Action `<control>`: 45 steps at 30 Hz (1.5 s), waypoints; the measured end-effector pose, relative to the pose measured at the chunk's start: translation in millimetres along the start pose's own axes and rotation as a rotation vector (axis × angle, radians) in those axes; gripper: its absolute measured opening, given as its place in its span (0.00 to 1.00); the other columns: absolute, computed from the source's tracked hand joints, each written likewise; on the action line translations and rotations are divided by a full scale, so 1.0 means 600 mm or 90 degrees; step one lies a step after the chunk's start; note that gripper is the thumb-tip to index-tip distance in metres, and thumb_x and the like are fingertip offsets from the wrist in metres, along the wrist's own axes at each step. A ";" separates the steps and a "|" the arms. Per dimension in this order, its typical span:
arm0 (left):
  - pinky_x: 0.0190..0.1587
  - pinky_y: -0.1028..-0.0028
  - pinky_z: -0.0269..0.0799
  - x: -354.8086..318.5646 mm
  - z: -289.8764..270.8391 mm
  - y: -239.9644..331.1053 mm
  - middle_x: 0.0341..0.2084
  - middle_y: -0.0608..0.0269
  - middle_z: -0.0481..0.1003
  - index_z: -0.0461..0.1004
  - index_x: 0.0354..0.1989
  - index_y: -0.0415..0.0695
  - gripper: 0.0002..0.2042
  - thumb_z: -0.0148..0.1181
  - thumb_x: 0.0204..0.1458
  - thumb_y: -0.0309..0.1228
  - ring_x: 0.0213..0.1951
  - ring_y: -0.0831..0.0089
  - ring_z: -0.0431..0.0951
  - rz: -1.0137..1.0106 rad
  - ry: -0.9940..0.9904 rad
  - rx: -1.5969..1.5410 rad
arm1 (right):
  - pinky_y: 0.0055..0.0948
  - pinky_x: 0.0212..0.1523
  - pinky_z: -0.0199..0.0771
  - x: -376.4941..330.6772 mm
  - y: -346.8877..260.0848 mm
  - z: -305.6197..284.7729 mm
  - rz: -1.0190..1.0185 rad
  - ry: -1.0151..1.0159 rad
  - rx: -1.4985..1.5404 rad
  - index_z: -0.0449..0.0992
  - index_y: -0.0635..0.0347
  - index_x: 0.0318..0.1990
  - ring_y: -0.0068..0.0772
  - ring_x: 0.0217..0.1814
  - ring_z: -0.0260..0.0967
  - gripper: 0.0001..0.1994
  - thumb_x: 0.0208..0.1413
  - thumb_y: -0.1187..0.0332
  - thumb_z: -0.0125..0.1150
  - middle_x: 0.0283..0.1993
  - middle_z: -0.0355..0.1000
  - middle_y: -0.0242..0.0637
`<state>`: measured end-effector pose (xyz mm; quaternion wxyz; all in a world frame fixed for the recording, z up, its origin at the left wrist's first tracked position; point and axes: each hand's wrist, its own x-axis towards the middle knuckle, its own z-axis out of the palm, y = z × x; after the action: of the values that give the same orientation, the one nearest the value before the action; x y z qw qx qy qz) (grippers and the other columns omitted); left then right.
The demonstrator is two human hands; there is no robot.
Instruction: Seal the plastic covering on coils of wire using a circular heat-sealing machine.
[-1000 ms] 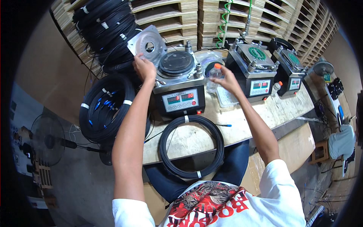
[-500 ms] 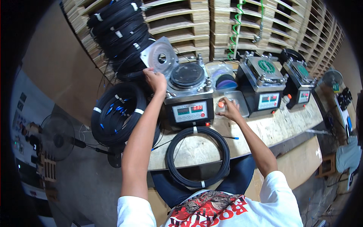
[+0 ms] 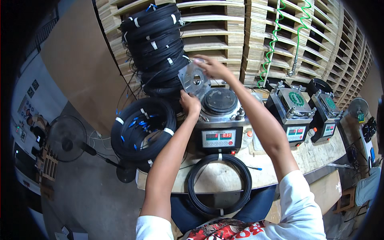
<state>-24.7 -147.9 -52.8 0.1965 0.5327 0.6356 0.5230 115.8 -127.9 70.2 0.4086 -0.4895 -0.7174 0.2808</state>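
A square metal plate (image 3: 187, 80) with a round hole in its middle stands raised at the rear left of a black polishing machine (image 3: 220, 138). My left hand (image 3: 191, 104) is closed on the lower left edge of this plate. At its upper right edge is my right hand (image 3: 215, 69), fingers stretched out toward the left; whether they touch the plate I cannot tell. Behind my hands, a round black pad (image 3: 221, 100) sits on top of the machine. The small bottle (image 3: 248, 139) with an orange cap stands on the table, right of the machine.
A coil of black cable (image 3: 193, 176) lies at the table's front edge. More cable coils (image 3: 158, 44) are stacked at the back left, with a large coil (image 3: 120, 108) below. Two similar machines (image 3: 296, 116) (image 3: 326, 116) stand right. Wooden pallets (image 3: 208, 36) rise behind.
My right hand has let go of the bottle and moved up and left to the plate. My left hand has shifted to the plate's lower edge. The whole view has turned.
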 end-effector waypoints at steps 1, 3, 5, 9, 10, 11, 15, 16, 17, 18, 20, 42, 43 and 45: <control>0.50 0.47 0.70 -0.003 -0.011 0.010 0.43 0.39 0.77 0.68 0.48 0.39 0.12 0.53 0.57 0.26 0.48 0.40 0.76 -0.014 -0.004 -0.004 | 0.21 0.19 0.63 0.020 -0.011 0.022 0.019 -0.009 -0.021 0.68 0.51 0.65 0.21 0.21 0.64 0.33 0.63 0.37 0.50 0.27 0.72 0.35; 0.46 0.47 0.71 -0.025 0.020 0.047 0.41 0.40 0.78 0.67 0.49 0.40 0.12 0.56 0.59 0.31 0.45 0.39 0.78 -0.008 -0.012 0.001 | 0.26 0.22 0.66 0.069 0.044 0.000 0.005 0.028 -0.078 0.70 0.56 0.61 0.25 0.23 0.66 0.35 0.62 0.34 0.47 0.29 0.74 0.38; 0.45 0.48 0.72 -0.022 -0.006 0.027 0.41 0.42 0.79 0.68 0.48 0.41 0.14 0.58 0.60 0.35 0.44 0.39 0.78 0.030 -0.005 -0.031 | 0.32 0.28 0.72 0.068 0.018 0.041 0.004 0.066 -0.002 0.75 0.65 0.50 0.30 0.27 0.71 0.39 0.58 0.31 0.51 0.30 0.76 0.42; 0.41 0.47 0.72 -0.031 -0.031 0.038 0.38 0.47 0.79 0.68 0.47 0.44 0.17 0.59 0.59 0.43 0.42 0.42 0.79 0.144 -0.036 0.121 | 0.37 0.38 0.78 0.030 0.032 0.013 0.060 0.157 -0.177 0.79 0.65 0.28 0.42 0.36 0.80 0.21 0.46 0.51 0.73 0.34 0.80 0.52; 0.42 0.47 0.72 -0.031 -0.032 0.051 0.37 0.49 0.78 0.68 0.47 0.45 0.17 0.58 0.60 0.44 0.41 0.45 0.79 0.167 -0.080 0.104 | 0.33 0.31 0.76 0.013 0.048 -0.011 0.079 0.158 -0.092 0.77 0.64 0.29 0.35 0.30 0.77 0.17 0.47 0.57 0.72 0.30 0.78 0.48; 0.42 0.47 0.72 -0.030 -0.034 0.054 0.37 0.49 0.78 0.68 0.47 0.45 0.17 0.58 0.60 0.44 0.41 0.45 0.79 0.164 -0.083 0.099 | 0.29 0.24 0.73 -0.007 0.054 -0.024 0.096 0.153 -0.003 0.75 0.63 0.30 0.29 0.24 0.74 0.14 0.48 0.62 0.71 0.27 0.77 0.44; 0.47 0.48 0.71 -0.021 -0.043 0.051 0.43 0.48 0.74 0.68 0.55 0.48 0.24 0.59 0.58 0.50 0.43 0.45 0.79 0.415 -0.149 0.184 | 0.24 0.17 0.63 -0.094 0.067 -0.044 0.149 0.220 0.240 0.63 0.65 0.49 0.21 0.18 0.63 0.19 0.52 0.73 0.64 0.25 0.68 0.33; 0.48 0.47 0.71 -0.030 -0.047 0.063 0.47 0.45 0.72 0.66 0.59 0.50 0.28 0.59 0.56 0.54 0.44 0.42 0.78 0.409 -0.180 0.189 | 0.24 0.18 0.63 -0.112 0.075 -0.050 0.143 0.242 0.273 0.63 0.65 0.50 0.21 0.19 0.63 0.20 0.52 0.74 0.63 0.26 0.69 0.34; 0.49 0.46 0.71 -0.035 -0.054 0.067 0.51 0.42 0.69 0.63 0.63 0.51 0.33 0.60 0.54 0.57 0.45 0.39 0.77 0.399 -0.210 0.198 | 0.23 0.18 0.63 -0.127 0.077 -0.047 0.137 0.260 0.309 0.62 0.64 0.51 0.21 0.20 0.63 0.20 0.52 0.75 0.63 0.27 0.69 0.34; 0.51 0.44 0.71 -0.030 -0.058 0.070 0.56 0.38 0.64 0.57 0.69 0.55 0.42 0.61 0.49 0.63 0.48 0.34 0.76 0.344 -0.289 0.187 | 0.23 0.19 0.63 -0.143 0.079 -0.045 0.126 0.287 0.333 0.61 0.63 0.52 0.21 0.20 0.63 0.21 0.53 0.75 0.63 0.28 0.69 0.34; 0.59 0.50 0.69 0.000 -0.068 0.081 0.60 0.33 0.65 0.53 0.71 0.51 0.52 0.65 0.41 0.68 0.57 0.36 0.72 0.296 -0.467 0.171 | 0.22 0.22 0.64 -0.158 0.072 -0.044 0.112 0.321 0.404 0.60 0.59 0.56 0.21 0.23 0.64 0.23 0.55 0.77 0.62 0.31 0.71 0.34; 0.32 0.79 0.67 0.054 -0.027 -0.029 0.34 0.65 0.79 0.62 0.66 0.31 0.28 0.62 0.60 0.29 0.29 0.83 0.72 0.014 -0.489 -0.214 | 0.21 0.26 0.64 -0.215 0.207 -0.059 0.191 0.184 0.153 0.67 0.67 0.65 0.17 0.26 0.66 0.29 0.57 0.69 0.68 0.28 0.74 0.29; 0.32 0.80 0.67 0.057 -0.032 -0.032 0.34 0.65 0.79 0.62 0.66 0.31 0.28 0.62 0.60 0.29 0.29 0.83 0.72 0.019 -0.495 -0.207 | 0.22 0.27 0.66 -0.214 0.202 -0.052 0.212 0.182 0.120 0.68 0.66 0.65 0.19 0.27 0.67 0.29 0.56 0.69 0.69 0.29 0.75 0.30; 0.32 0.79 0.67 0.058 -0.030 -0.037 0.33 0.67 0.78 0.63 0.66 0.30 0.28 0.62 0.60 0.30 0.29 0.83 0.72 0.004 -0.490 -0.226 | 0.23 0.27 0.66 -0.220 0.194 -0.048 0.241 0.185 0.146 0.69 0.62 0.65 0.21 0.27 0.67 0.30 0.55 0.66 0.71 0.30 0.75 0.32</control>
<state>-62.3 -122.6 -54.7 0.5066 0.6492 0.4141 0.3878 220.4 -208.5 -49.6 0.4999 -0.6009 -0.5104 0.3585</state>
